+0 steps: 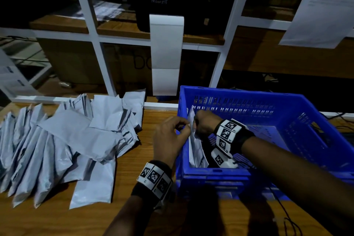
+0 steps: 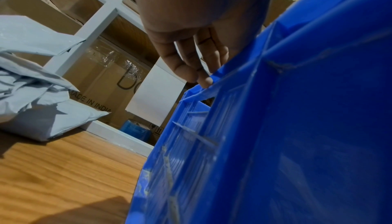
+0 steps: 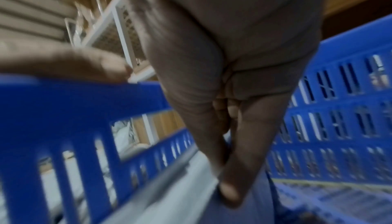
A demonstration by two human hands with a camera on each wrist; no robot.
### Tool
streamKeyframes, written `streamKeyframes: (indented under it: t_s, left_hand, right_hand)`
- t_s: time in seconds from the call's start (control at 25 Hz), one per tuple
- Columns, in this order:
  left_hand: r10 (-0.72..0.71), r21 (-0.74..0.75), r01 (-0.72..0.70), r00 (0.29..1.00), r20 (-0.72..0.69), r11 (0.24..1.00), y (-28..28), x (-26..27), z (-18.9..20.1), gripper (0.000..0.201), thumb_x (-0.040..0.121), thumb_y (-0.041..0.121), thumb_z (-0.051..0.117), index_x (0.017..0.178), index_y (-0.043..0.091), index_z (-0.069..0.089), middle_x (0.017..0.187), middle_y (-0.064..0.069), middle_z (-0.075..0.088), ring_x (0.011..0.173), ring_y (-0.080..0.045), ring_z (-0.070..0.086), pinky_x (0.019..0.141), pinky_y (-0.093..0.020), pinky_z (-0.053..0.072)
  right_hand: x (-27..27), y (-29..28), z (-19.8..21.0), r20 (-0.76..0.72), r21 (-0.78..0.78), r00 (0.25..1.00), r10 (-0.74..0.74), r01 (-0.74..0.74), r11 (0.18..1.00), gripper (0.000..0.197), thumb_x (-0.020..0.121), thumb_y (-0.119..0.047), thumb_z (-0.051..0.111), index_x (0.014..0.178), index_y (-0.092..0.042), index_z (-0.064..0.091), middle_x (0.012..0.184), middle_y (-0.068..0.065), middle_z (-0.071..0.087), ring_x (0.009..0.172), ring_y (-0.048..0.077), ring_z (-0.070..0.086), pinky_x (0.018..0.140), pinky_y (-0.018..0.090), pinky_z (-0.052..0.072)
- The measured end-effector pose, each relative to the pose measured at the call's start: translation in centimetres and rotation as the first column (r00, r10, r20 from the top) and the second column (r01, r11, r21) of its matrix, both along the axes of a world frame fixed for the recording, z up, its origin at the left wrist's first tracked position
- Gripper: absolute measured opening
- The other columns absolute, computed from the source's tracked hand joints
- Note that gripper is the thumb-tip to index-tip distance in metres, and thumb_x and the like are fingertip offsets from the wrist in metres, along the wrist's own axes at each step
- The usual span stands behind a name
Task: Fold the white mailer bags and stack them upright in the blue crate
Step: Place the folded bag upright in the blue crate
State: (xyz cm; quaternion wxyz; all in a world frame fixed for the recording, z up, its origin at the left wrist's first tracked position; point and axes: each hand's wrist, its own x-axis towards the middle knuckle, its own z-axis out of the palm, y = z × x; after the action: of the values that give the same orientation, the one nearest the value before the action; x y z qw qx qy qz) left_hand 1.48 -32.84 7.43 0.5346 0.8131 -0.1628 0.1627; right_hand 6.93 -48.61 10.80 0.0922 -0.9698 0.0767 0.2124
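Note:
A blue crate (image 1: 268, 99) stands on the right of the wooden table (image 1: 57, 220). One folded white mailer bag (image 1: 195, 149) stands upright against its left inner wall. My right hand (image 1: 196, 122) is inside the crate and pinches the bag's top edge; in the right wrist view thumb and fingers (image 3: 229, 192) close on the pale bag (image 3: 191, 185). My left hand (image 1: 186, 125) reaches over the crate's left rim from outside, its curled thumb and forefinger on the same top edge. Its other fingertips (image 2: 203, 80) rest on the rim (image 2: 233, 69). A loose pile of unfolded mailers (image 1: 76, 140) lies at the left.
A white shelf frame (image 1: 99, 48) runs along the table's back, with a cardboard box (image 1: 76, 63) behind it. A long white paper strip (image 1: 166, 53) hangs at the centre and a printed sheet (image 1: 321, 5) at the top right. Black cables (image 1: 287, 220) trail by the crate's near right.

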Motion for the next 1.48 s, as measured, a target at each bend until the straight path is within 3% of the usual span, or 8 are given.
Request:
streamKeyframes:
  t_s: [0.2, 0.4, 0.68, 0.92, 1.08, 1.2, 1.32, 1.48]
  left_hand:
    - [0.002, 0.018, -0.002, 1.0, -0.03, 1.0, 0.0, 0.1, -0.1, 0.009, 0.084, 0.018, 0.074, 0.087, 0.026, 0.073, 0.085, 0.016, 0.067, 0.083, 0.004, 0.061, 0.067, -0.013, 0.049]
    - [-0.007, 0.016, 0.007, 1.0, -0.022, 1.0, 0.1, 0.1, -0.2, 0.008, 0.084, 0.02, 0.074, 0.086, 0.027, 0.072, 0.085, 0.016, 0.068, 0.082, 0.003, 0.062, 0.067, -0.016, 0.049]
    - [-0.012, 0.026, 0.012, 1.0, 0.005, 1.0, 0.2, 0.1, -0.1, 0.01, 0.084, 0.019, 0.074, 0.085, 0.028, 0.071, 0.083, 0.017, 0.067, 0.082, 0.001, 0.062, 0.066, -0.022, 0.052]
    - [-0.021, 0.053, 0.021, 1.0, -0.003, 0.998, 0.3, 0.1, -0.1, 0.009, 0.085, 0.02, 0.074, 0.087, 0.027, 0.07, 0.084, 0.016, 0.066, 0.083, 0.005, 0.061, 0.066, -0.006, 0.043]
    - [-0.043, 0.057, 0.042, 0.999, 0.015, 0.998, 0.4, 0.2, -0.1, 0.005, 0.086, 0.021, 0.074, 0.088, 0.026, 0.071, 0.085, 0.015, 0.067, 0.081, 0.001, 0.061, 0.066, -0.016, 0.05]
    - [-0.056, 0.07, 0.054, 0.998, 0.024, 0.996, 0.7, 0.1, -0.1, 0.002, 0.09, 0.026, 0.071, 0.092, 0.025, 0.072, 0.088, 0.013, 0.069, 0.081, -0.001, 0.062, 0.068, -0.027, 0.055]
    - [-0.113, 0.1, 0.114, 0.993, -0.018, 0.988, 1.5, 0.0, -0.1, 0.014, 0.095, 0.03, 0.067, 0.106, 0.023, 0.073, 0.1, 0.009, 0.072, 0.089, -0.002, 0.064, 0.075, -0.029, 0.057]
    - [-0.225, 0.1, 0.232, 0.972, -0.072, 0.968, 3.4, -1.9, 0.0, 0.028, 0.1, 0.028, 0.061, 0.126, 0.021, 0.067, 0.121, 0.003, 0.069, 0.101, -0.007, 0.064, 0.08, -0.027, 0.055]
  right_hand:
    - [0.1, -0.5, -0.9, -0.036, 0.137, 0.999, -0.023, 0.028, 0.99, 0.026, 0.079, -0.016, 0.081, 0.101, -0.008, 0.071, 0.102, 0.011, 0.071, 0.095, 0.027, 0.069, 0.086, 0.041, 0.059]
    - [0.1, -1.1, -0.4, -0.055, 0.287, 0.989, -0.134, 0.144, 0.947, 0.018, 0.098, -0.01, 0.056, 0.104, 0.005, 0.064, 0.106, 0.025, 0.069, 0.097, 0.04, 0.069, 0.088, 0.053, 0.057]
    - [-0.3, -0.5, -0.6, -0.085, 0.149, 0.994, -0.067, 0.079, 0.986, 0.034, 0.094, -0.008, 0.062, 0.128, -0.006, 0.059, 0.131, 0.014, 0.06, 0.11, 0.028, 0.06, 0.086, 0.033, 0.051]
    - [-0.6, -0.4, 0.1, -0.038, 0.149, 0.988, -0.153, 0.157, 0.976, 0.039, 0.094, -0.003, 0.061, 0.133, -0.004, 0.052, 0.134, 0.018, 0.054, 0.115, 0.035, 0.06, 0.096, 0.041, 0.053]
    - [-1.4, -1.3, 3.1, 0.017, 0.304, 0.975, -0.221, 0.205, 0.93, 0.035, 0.095, 0.001, 0.059, 0.125, -0.014, 0.053, 0.115, 0.017, 0.054, 0.091, 0.037, 0.069, 0.071, 0.05, 0.061]
    - [-3.1, -2.2, 7.0, 0.138, 0.302, 0.972, -0.191, 0.142, 0.943, 0.026, 0.098, -0.009, 0.058, 0.119, -0.022, 0.051, 0.117, 0.018, 0.061, 0.09, 0.033, 0.071, 0.079, 0.049, 0.061]
    - [-6.9, -1.9, 11.1, 0.195, 0.481, 0.948, -0.251, 0.131, 0.867, 0.021, 0.101, -0.009, 0.055, 0.12, -0.019, 0.051, 0.104, 0.017, 0.063, 0.077, 0.027, 0.074, 0.06, 0.037, 0.062]
    - [-13.4, 0.4, 12.4, 0.403, 0.451, 0.894, -0.195, -0.009, 0.893, 0.019, 0.101, -0.015, 0.057, 0.12, -0.021, 0.057, 0.1, 0.003, 0.066, 0.077, 0.014, 0.073, 0.064, 0.034, 0.062]
